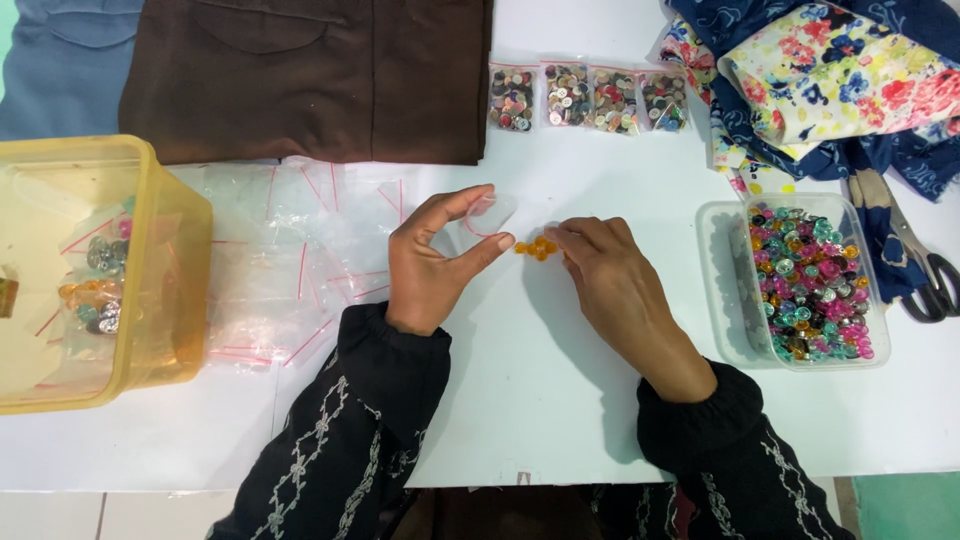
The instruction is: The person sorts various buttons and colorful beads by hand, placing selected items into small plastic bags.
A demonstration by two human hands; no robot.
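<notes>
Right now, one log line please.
left hand: holds small clear bag open | right hand: pinches orange buttons at bag mouth | clear tub: mixed buttons

From my feed I look straight down on a white table under even, bright light that throws only soft shadows. Along its near edge I see pale floor tiles at the lower left and a patch of green floor at the lower right. No walls or windows fall inside my view.
</notes>
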